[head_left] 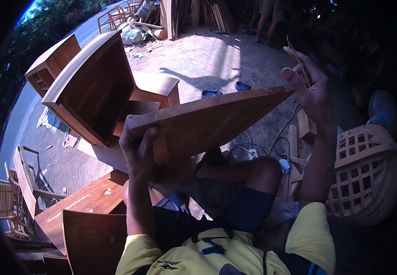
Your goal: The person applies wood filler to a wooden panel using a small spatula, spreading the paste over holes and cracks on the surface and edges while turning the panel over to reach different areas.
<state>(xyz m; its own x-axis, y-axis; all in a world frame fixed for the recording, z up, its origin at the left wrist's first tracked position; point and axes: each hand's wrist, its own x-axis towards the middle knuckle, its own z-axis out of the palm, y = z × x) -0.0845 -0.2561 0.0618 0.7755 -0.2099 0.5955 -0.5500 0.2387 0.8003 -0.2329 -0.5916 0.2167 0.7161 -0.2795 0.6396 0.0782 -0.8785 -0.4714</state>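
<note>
My left hand (136, 149) is closed on the left end of a thick wooden panel (217, 121), thumb on its near face. The panel is tilted up in front of me, its long edge rising to the right. Beyond the panel's right end is my raised right hand (310, 85), with a thin brown stick (298, 62), slim like a pencil or small brush, held among its fingers. Whether that hand also touches the panel's corner, I cannot tell.
At left stand an open-fronted wooden cabinet piece (95, 87) and another wooden case (54, 62). Brown boards (81, 201) lie lower left. A woven lattice wooden piece (358, 169) is at right. Slippers (211, 93), cables (276, 137) and another person's legs (268, 20) are beyond.
</note>
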